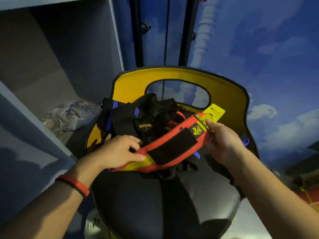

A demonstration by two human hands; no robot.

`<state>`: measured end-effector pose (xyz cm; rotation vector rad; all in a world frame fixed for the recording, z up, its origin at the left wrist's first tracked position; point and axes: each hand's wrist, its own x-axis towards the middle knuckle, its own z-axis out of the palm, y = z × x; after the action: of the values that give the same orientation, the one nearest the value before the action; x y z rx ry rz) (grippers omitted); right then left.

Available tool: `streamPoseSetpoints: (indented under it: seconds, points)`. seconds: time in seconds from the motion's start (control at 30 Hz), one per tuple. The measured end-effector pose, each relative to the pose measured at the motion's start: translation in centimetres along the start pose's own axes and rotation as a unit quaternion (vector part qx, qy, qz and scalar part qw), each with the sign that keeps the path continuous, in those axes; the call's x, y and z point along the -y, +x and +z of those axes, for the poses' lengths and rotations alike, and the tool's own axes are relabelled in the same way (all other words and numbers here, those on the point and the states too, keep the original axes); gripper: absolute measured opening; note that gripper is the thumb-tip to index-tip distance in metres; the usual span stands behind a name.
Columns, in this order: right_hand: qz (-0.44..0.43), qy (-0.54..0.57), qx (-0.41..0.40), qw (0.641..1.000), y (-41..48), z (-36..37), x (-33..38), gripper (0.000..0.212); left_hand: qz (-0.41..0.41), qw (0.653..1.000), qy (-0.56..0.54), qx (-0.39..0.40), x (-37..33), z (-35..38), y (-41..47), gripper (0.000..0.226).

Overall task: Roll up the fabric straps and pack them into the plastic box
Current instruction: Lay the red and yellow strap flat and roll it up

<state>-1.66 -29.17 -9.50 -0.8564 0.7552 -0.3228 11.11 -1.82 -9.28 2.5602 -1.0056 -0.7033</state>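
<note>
Held flat between two grips, likely to straighten before rolling: red fabric strap (165, 136), left hand (119, 150) pinching its yellow-striped end, right hand (224, 144) pinching its tagged end. Just beyond both grips, heaped black straps (124, 118) on a chair seat (155, 204).

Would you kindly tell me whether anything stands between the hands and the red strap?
Nothing visible does. The left hand pinches the red strap at its lower end and the right hand grips its upper end by the yellow tag. Black straps lie underneath, not between.
</note>
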Motion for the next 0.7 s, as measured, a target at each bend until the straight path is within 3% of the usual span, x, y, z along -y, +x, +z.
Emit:
streamPoseSetpoints:
  seconds: [0.1, 0.2, 0.3, 0.4, 0.53, 0.63, 0.7]
  points:
    - [0.030, 0.040, -0.009, 0.999, 1.0, -1.3, 0.7, 0.022, 0.065, 0.988, -0.141, 0.002, -1.0, -0.6, 0.0, 0.023]
    - [0.058, 0.046, 0.074, 0.995, 0.3, -0.9, 0.9, 0.048, 0.096, 0.946, -0.310, 0.008, -3.5, -0.1, 0.1, 0.019]
    - [0.068, -0.006, 0.128, 0.989, -0.1, -0.4, 0.2, 0.053, 0.117, 0.920, -0.375, 0.017, -6.6, 1.4, 0.6, 0.024]
    - [0.048, -0.022, 0.114, 0.992, 0.0, -0.6, 0.3, 0.067, 0.117, 0.899, -0.418, 0.052, -8.8, 3.4, 1.5, 0.030]
    - [0.018, -0.062, 0.050, 0.997, 0.2, -1.8, 2.7, 0.048, 0.091, 0.860, -0.476, 0.160, -11.8, 6.1, 1.5, 0.018]
    - [-0.021, -0.100, 0.007, 0.995, -0.1, -3.1, 3.9, 0.033, 0.093, 0.880, -0.400, 0.241, -12.6, 7.9, 1.4, 0.025]
    - [-0.034, -0.144, -0.002, 0.989, -0.1, -3.5, 3.7, 0.036, 0.085, 0.885, -0.372, 0.267, -12.3, 8.8, 1.9, 0.029]
